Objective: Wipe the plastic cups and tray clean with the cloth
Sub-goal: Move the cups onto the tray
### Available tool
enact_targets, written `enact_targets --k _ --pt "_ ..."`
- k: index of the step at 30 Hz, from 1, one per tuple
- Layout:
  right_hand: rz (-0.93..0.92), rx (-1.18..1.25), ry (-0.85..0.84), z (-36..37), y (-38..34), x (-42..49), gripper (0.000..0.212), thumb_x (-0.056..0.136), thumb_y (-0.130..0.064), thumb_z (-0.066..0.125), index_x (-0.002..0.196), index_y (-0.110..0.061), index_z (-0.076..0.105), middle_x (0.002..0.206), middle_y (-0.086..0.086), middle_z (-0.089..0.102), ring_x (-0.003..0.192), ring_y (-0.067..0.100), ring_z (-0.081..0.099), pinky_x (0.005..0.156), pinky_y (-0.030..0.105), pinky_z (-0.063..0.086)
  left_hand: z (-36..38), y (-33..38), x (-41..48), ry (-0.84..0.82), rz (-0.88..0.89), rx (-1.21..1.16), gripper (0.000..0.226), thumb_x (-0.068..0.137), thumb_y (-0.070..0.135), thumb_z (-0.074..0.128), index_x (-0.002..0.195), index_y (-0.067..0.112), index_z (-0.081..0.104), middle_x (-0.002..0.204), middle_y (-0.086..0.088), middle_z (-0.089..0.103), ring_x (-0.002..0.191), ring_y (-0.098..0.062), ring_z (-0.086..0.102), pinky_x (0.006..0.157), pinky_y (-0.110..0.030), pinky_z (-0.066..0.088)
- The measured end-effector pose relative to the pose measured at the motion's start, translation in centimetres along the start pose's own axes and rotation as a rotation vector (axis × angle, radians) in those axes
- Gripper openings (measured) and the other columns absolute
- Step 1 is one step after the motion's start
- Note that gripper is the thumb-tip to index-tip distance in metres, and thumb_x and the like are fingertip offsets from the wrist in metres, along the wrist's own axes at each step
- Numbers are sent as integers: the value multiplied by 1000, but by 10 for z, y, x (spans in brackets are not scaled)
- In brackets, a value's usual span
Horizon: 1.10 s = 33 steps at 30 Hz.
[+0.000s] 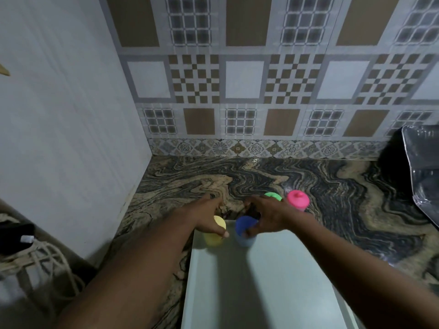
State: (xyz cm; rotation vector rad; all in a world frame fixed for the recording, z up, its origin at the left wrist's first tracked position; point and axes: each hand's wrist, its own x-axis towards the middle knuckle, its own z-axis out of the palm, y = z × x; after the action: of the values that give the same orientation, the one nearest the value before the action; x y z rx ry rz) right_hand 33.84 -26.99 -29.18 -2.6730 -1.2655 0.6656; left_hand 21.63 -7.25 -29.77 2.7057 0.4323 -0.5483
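Yellow cup (213, 241) sits under left hand (206, 217), blue cup (244, 238) under right hand (268, 217), both at tray's (273, 281) far end. Blur hides whether either hand grips. Green cup (273, 195) and pink cup (298, 201) stand on counter (332, 186). Wiping looks not yet begun; no cloth in view, so fetching it probably comes next.

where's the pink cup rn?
Head view, right of centre: the pink cup stands on the marble counter just past the tray's far edge, beside the green cup and just right of the right hand.
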Motion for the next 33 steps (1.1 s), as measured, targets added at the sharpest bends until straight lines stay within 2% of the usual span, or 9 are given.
enact_targets --k 3,5,7,10,14,19,25,30,33 --pt "29 232 116 -30 26 0 62 72 -74 64 118 -32 58 112 -4 65 100 18 62 83 30 47 -14 10 9 77 39 -64 87 75 54 76 146 28 33 157 -9 23 140 -31 36 107 -37 39" --pt "103 292 296 -40 48 4 46 87 -63 56 114 -26 61 109 3 68 95 22 62 79 31 47 -17 16 21 138 67 -97 84 76 51 75 145 28 34 160 -7 19 143 -30 33 109 -36 37" --pt "189 226 410 -40 72 9 45 86 -54 61 119 -24 57 118 13 66 102 30 61 85 37 50 -15 27 38 174 92 -124 87 72 57 74 145 33 33 158 -3 20 141 -31 36 108 -44 40" --pt "315 104 282 -31 97 10 73 72 -56 67 137 -36 41 137 20 50 124 43 50 101 48 46 -6 53 59 163 133 -124 94 69 58 75 147 38 27 155 -4 22 139 -34 37 106 -49 42" --pt "365 132 150 -10 109 9 91 71 -46 74 151 -37 31 139 24 50 123 41 54 100 39 47 11 90 85 157 197 -54 105 70 53 78 153 37 17 161 -9 14 144 -34 30 112 -49 36" --pt "383 285 254 2 113 4 84 56 -53 65 136 -34 50 124 17 60 107 36 63 88 38 53 28 120 101 212 278 24 72 74 45 74 136 28 43 133 -7 51 123 -32 54 95 -40 49" --pt "345 263 343 -6 117 -16 67 45 -66 64 103 -35 52 104 5 61 89 30 61 79 39 54 19 130 91 137 351 -40 76 52 55 78 109 28 35 108 -2 48 102 -32 56 84 -40 50" --pt "279 290 276 3 115 -33 64 49 -63 66 102 -31 56 97 0 67 82 22 63 73 37 55 23 134 79 -35 351 110 98 55 55 81 132 17 32 124 -12 51 113 -35 53 93 -43 48" --pt "281 319 191 16 112 -42 59 55 -53 75 107 -30 59 102 -1 68 87 19 65 78 39 57 30 138 70 -48 364 170 92 57 52 85 128 20 36 125 -9 51 115 -32 53 94 -41 48"
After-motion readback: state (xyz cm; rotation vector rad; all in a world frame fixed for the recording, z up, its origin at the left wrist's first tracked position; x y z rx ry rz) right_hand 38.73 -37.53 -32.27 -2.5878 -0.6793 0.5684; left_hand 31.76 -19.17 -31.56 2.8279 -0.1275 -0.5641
